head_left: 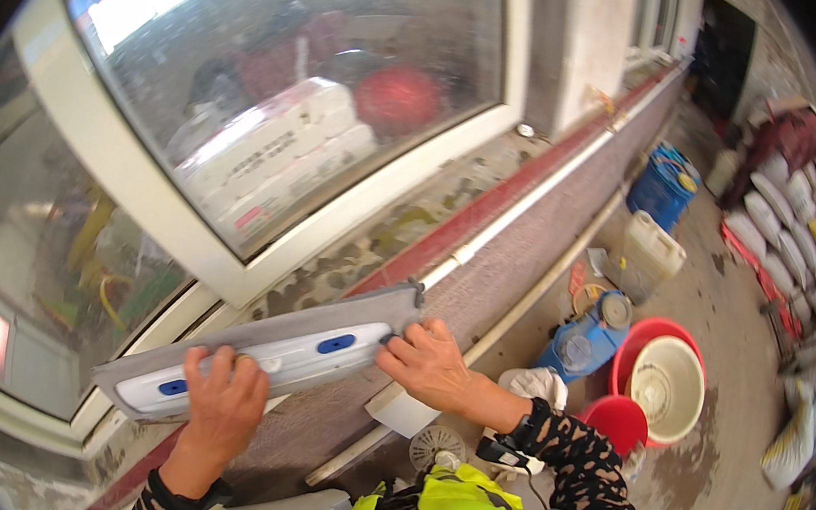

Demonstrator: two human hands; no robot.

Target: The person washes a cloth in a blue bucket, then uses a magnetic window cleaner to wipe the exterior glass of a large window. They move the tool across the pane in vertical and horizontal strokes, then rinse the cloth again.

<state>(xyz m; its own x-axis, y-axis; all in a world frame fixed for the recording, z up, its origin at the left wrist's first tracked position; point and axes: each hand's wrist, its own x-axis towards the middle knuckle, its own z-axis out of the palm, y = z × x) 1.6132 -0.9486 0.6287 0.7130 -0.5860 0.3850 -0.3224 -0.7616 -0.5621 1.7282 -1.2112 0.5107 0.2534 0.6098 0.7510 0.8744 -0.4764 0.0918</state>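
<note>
A flat mop head (287,360), a white plate with blue clips on a grey cloth pad (321,316), is held up in front of the window sill. My left hand (223,397) grips its near-left part, fingers bent over the white plate. At the plate's right end, my right hand (428,363) is closed, thumb and fingers pinching around a dark blue clip and the pad's corner. The pad's long edge lies close to the white window frame (275,275); I cannot tell whether they touch.
Behind the glass lie white wrapped packs (273,154) and a red round thing (398,98). A pipe (522,313) runs along the wall base. To the right stand blue jugs (584,341), a cream bucket (666,390), red basins (616,424), a translucent canister (645,257) and stacked sacks (795,219).
</note>
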